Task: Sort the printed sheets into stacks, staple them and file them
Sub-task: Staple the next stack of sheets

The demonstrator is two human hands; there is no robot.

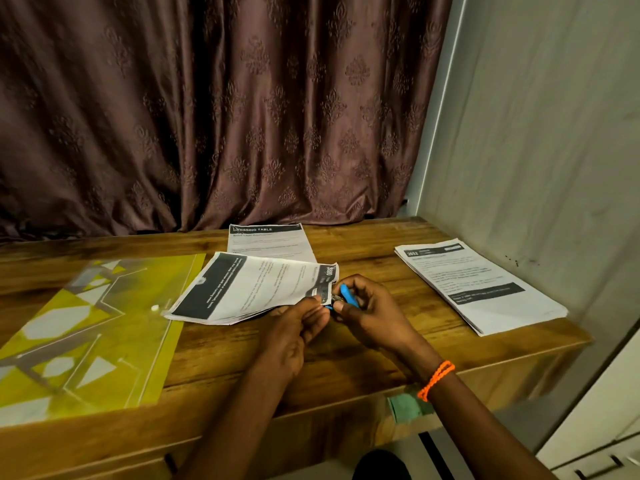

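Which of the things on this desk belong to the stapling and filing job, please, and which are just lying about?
Part of the job:
blue stapler in the right hand
sheet set pinched by the left hand
paper stack
single sheet
yellow folder

Just there:
curtain
green tape on the desk edge

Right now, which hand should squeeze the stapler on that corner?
Right hand: it already grips the blue stapler at the sheets' corner. The left hand pinches that corner steady.
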